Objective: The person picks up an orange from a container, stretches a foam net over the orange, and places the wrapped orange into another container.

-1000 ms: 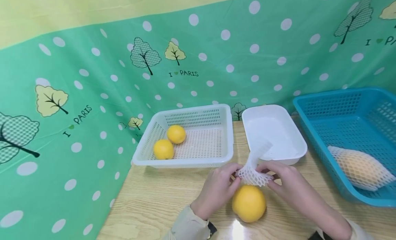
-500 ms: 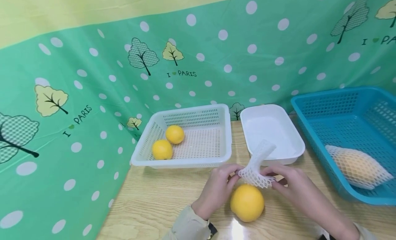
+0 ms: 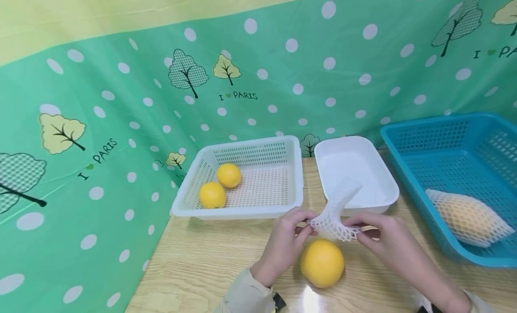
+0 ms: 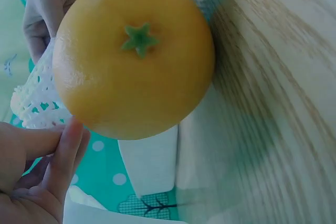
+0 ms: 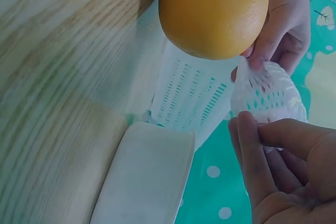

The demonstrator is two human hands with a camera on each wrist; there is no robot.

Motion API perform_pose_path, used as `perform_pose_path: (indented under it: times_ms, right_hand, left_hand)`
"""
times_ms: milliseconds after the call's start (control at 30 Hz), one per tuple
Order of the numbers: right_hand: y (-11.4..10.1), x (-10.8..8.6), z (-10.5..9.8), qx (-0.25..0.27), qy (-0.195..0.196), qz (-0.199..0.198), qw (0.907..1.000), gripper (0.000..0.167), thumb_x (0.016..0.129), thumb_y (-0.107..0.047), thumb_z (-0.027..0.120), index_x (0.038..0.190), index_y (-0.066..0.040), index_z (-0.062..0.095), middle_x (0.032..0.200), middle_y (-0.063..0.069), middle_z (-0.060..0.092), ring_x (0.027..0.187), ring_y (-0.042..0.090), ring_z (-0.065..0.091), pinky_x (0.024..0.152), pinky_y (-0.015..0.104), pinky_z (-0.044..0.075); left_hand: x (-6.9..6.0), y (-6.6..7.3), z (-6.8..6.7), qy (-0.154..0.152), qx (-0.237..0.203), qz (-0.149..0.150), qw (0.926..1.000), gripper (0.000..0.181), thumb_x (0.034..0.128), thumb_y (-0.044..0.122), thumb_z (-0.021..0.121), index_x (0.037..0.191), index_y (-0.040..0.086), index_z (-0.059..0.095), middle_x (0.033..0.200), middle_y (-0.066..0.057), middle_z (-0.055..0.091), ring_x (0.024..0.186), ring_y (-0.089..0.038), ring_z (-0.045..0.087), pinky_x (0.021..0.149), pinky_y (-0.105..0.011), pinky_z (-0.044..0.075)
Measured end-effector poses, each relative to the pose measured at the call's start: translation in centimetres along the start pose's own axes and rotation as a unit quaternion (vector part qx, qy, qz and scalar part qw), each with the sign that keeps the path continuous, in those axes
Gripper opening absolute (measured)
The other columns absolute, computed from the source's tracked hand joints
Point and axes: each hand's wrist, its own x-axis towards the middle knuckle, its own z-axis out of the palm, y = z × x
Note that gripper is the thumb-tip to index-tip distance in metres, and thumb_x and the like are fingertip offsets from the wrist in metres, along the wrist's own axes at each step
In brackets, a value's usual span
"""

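A white foam fruit net is stretched at its mouth between both hands, its narrow end standing up toward the white tray. My left hand pinches the left edge of the mouth between thumb and fingers. On the other side my right hand pinches the right edge. Just below the net an orange rests on the table, uncovered. In the left wrist view the orange shows a green star-shaped stem mark, with the net behind it. The right wrist view has the net spread between the fingertips.
A white slotted basket at the back holds two oranges. Beside it stands a shallow white tray. The blue basket on the right contains a netted fruit. A green polka-dot cloth hangs behind the wooden table.
The hands have drawn slightly apart, stretching the net's mouth wider. The net's upper end leans a little further right. The orange remains in place on the table.
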Motion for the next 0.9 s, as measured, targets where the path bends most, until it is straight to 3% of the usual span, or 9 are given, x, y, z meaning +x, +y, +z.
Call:
perform_pose_path:
  times_ms: [167, 333, 500, 667, 900]
  right_hand:
    - [-0.11, 0.05, -0.01, 0.004, -0.015, 0.029, 0.9995, 0.036, 0.075, 0.015, 0.075, 0.099, -0.011, 0.074, 0.102, 0.007, 0.074, 0.08, 0.011, 0.069, 0.06, 0.015, 0.056]
    - [-0.34, 0.05, 0.05, 0.021, -0.03, 0.063, 0.9973, 0.033, 0.077, 0.013, 0.074, 0.101, -0.009, 0.074, 0.107, 0.011, 0.073, 0.078, 0.013, 0.07, 0.059, 0.018, 0.057]
    - [-0.36, 0.06, 0.24, 0.026, -0.02, 0.043, 0.9985, 0.031, 0.076, 0.011, 0.078, 0.096, -0.013, 0.074, 0.101, 0.005, 0.074, 0.088, 0.018, 0.071, 0.063, 0.022, 0.06]
    - [-0.31, 0.03, 0.38, 0.032, -0.017, 0.033, 0.9988, 0.031, 0.076, 0.011, 0.078, 0.095, -0.013, 0.074, 0.099, 0.003, 0.074, 0.09, 0.019, 0.071, 0.067, 0.025, 0.061]
    - [0.0, -0.03, 0.53, 0.024, -0.017, 0.02, 0.9994, 0.033, 0.074, 0.012, 0.079, 0.089, -0.017, 0.072, 0.099, 0.0, 0.073, 0.09, 0.006, 0.066, 0.075, 0.032, 0.061]
  left_hand:
    - [0.09, -0.4, 0.05, 0.0, -0.029, -0.012, 0.9995, 0.035, 0.093, -0.006, 0.062, 0.126, 0.007, 0.064, 0.114, -0.01, 0.069, 0.099, -0.015, 0.068, 0.068, -0.021, 0.06]
    - [0.02, -0.7, 0.09, 0.001, -0.059, -0.016, 0.9981, 0.028, 0.0919, -0.009, 0.061, 0.116, 0.003, 0.07, 0.111, -0.01, 0.07, 0.095, -0.011, 0.068, 0.067, -0.023, 0.06]
    - [0.01, -0.6, 0.16, 0.009, -0.1, -0.051, 0.9936, 0.024, 0.0912, -0.01, 0.06, 0.107, 0.0, 0.073, 0.109, -0.013, 0.071, 0.094, -0.015, 0.069, 0.076, -0.026, 0.06]
    - [0.07, -0.56, 0.16, 0.016, -0.117, -0.059, 0.9913, 0.021, 0.0904, -0.01, 0.061, 0.105, -0.002, 0.073, 0.108, -0.016, 0.072, 0.098, -0.017, 0.07, 0.082, -0.026, 0.059]
    - [0.09, -0.76, 0.32, 0.004, -0.121, -0.071, 0.9901, 0.02, 0.0894, -0.009, 0.062, 0.105, -0.002, 0.073, 0.108, -0.016, 0.072, 0.1, -0.017, 0.07, 0.085, -0.025, 0.058]
